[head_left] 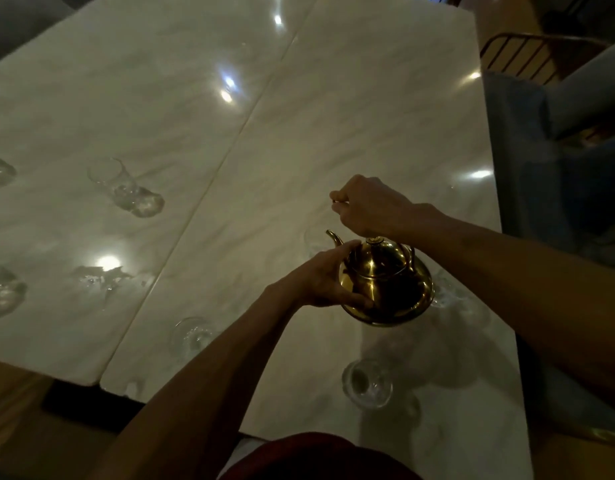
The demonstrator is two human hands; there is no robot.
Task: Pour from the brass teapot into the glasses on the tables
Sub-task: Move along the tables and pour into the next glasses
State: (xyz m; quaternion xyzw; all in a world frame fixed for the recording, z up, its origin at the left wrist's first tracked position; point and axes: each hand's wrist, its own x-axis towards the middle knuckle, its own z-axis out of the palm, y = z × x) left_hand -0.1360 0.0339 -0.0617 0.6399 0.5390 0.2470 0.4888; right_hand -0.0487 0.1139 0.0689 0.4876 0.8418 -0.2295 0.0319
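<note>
Far left, a few clear drinking glasses [126, 188] are scattered on the left glossy white marble surface [108, 98], two of them cut off by the frame edge. It's pretty dim, so not much detail can be made out there.

The right white marble surface [368, 116] is butted right up against it. A clear glass by the front edge [192, 336] is seen just beside the left forearm.

Next, the left hand [320, 282] is wrapped round the side of the round shiny brass teapot [385, 282], thumb on top and fingers curled under the belly. The teapot is held up off the right surface, with its curved spout [333, 237] pointed away and to the left. Its thin handle is gripped in the right hand [368, 209], which is closed in a fist above the lid.

Another clear glass [366, 384] stands nearer the person, below the teapot, and one more half-hidden glass [448, 292] is tucked behind the pot.

At the far right, a blue-grey upholstered chair [524, 150] is parked against the surface.
</note>
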